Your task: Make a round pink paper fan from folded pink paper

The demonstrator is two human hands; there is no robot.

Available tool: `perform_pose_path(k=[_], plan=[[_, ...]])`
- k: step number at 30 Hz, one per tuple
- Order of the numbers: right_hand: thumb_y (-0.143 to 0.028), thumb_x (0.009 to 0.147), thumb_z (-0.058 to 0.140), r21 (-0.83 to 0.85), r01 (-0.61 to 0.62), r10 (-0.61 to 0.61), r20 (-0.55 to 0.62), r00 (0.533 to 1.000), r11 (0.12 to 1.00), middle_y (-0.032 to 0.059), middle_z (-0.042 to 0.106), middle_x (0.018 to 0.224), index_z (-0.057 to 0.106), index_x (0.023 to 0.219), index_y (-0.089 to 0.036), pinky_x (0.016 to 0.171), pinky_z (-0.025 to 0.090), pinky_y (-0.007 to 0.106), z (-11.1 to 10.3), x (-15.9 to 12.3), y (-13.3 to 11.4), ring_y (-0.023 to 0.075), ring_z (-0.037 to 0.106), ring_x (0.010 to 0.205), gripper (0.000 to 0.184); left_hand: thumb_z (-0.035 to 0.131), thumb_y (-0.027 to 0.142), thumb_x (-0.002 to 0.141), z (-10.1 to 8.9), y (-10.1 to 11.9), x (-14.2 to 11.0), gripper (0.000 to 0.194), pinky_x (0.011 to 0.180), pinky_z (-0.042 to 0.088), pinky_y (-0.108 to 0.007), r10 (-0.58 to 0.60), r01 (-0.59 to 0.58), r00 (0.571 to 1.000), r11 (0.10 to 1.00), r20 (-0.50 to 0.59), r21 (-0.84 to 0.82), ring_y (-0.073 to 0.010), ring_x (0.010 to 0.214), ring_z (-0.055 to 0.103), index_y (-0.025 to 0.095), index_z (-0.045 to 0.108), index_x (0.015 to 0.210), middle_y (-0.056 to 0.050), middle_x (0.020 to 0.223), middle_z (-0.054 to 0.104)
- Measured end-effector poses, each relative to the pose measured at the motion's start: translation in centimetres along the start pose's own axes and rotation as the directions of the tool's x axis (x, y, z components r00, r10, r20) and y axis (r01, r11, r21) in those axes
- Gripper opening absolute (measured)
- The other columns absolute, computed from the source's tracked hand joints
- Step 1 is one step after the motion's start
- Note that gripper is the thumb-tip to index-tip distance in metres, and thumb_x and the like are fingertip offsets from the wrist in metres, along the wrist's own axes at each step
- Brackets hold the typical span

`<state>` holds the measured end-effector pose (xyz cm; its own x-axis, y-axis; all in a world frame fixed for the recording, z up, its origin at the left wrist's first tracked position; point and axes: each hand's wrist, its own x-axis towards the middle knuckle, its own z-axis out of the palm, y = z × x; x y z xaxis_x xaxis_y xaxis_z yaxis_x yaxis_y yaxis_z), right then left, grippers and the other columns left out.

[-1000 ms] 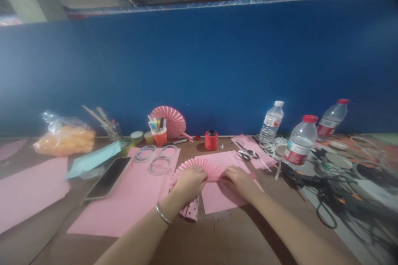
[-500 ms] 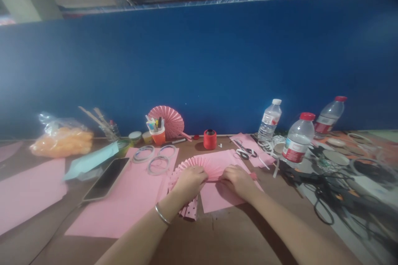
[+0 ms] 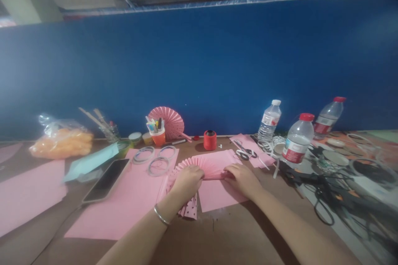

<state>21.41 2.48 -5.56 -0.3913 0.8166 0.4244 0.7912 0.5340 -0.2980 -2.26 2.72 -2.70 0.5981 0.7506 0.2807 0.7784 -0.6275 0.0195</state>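
A pink pleated paper (image 3: 214, 169) with dark dots on part of it stretches between my two hands. My left hand (image 3: 189, 182) grips it at the left with curled fingers, and pleats fan out above and below that hand. At the right end, my right hand (image 3: 244, 179) pinches the near edge of the same paper, its fingertips partly hidden. Under the pleats lies a flat pink sheet (image 3: 214, 198). Past my hands stands a red roll (image 3: 210, 140), and scissors (image 3: 245, 153) rest on pink paper beyond my right hand.
A finished-looking pink fan (image 3: 169, 120) leans behind a pen cup (image 3: 158, 136). Tape rings (image 3: 158, 166) and a phone (image 3: 107, 180) lie to the left. Bottles (image 3: 298, 138) and tangled cables (image 3: 323, 198) crowd the right. A blue partition (image 3: 199, 62) closes off the back.
My hands have drawn slightly apart, the left one shifting a little left. More of the pleated paper shows flat between them, and my right fingers have lifted and loosened somewhat.
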Motion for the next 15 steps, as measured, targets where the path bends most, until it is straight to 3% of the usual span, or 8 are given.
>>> perform_pose_path(k=[6, 10, 13, 15], plan=[[-0.026, 0.073, 0.062, 0.001, 0.016, -0.016, 0.025, 1.0, 1.0, 0.0032, 0.064, 0.084, 0.061, 0.084, -0.019, 0.072, 0.039, 0.029, -0.24, 0.0, 0.25, 0.019, 0.056, 0.082, 0.013, 0.049, 0.027, 0.08, -0.26, 0.49, -0.24, 0.015, 0.071, 0.039, -0.03, 0.045, -0.045, 0.999, 0.998, -0.003, -0.035, -0.019, 0.08, 0.053, 0.017, 0.061, 0.08, -0.005, 0.08, 0.058], [-0.023, 0.078, 0.056, 0.007, 0.037, -0.038, 0.03, 0.999, 0.999, 0.0029, 0.063, 0.078, 0.059, 0.075, -0.019, 0.068, 0.038, 0.028, -0.48, -0.03, -0.14, 0.0187, 0.055, 0.077, 0.006, 0.046, 0.026, 0.082, -0.64, 0.8, -0.46, 0.017, 0.072, 0.04, -0.032, 0.044, -0.045, 0.999, 0.994, -0.014, -0.098, -0.0197, 0.081, 0.053, 0.017, 0.06, 0.081, -0.006, 0.082, 0.058], [-0.02, 0.083, 0.048, 0.01, 0.013, -0.013, -0.019, 1.0, 1.0, 0.0036, 0.062, 0.078, 0.057, 0.077, -0.018, 0.067, 0.037, 0.028, -0.79, -0.16, -0.37, 0.0181, 0.056, 0.075, 0.011, 0.042, 0.022, 0.083, -0.96, 0.74, -0.6, 0.019, 0.08, 0.039, -0.035, -0.072, 0.04, 0.991, 0.965, -0.116, -0.258, -0.0199, 0.089, 0.052, 0.017, 0.058, 0.092, -0.006, 0.091, 0.059], [-0.022, 0.085, 0.044, 0.003, -0.04, 0.04, -0.072, 0.997, 0.999, 0.0039, 0.062, 0.075, 0.056, 0.08, -0.019, 0.064, 0.037, 0.027, -0.98, -0.3, -0.47, 0.0178, 0.056, 0.072, 0.014, 0.041, 0.022, 0.083, -1.02, 0.55, -0.53, 0.022, 0.083, 0.039, -0.036, -0.254, 0.139, 0.946, 0.878, -0.199, -0.458, -0.0195, 0.093, 0.051, 0.018, 0.054, 0.1, -0.007, 0.097, 0.057]])
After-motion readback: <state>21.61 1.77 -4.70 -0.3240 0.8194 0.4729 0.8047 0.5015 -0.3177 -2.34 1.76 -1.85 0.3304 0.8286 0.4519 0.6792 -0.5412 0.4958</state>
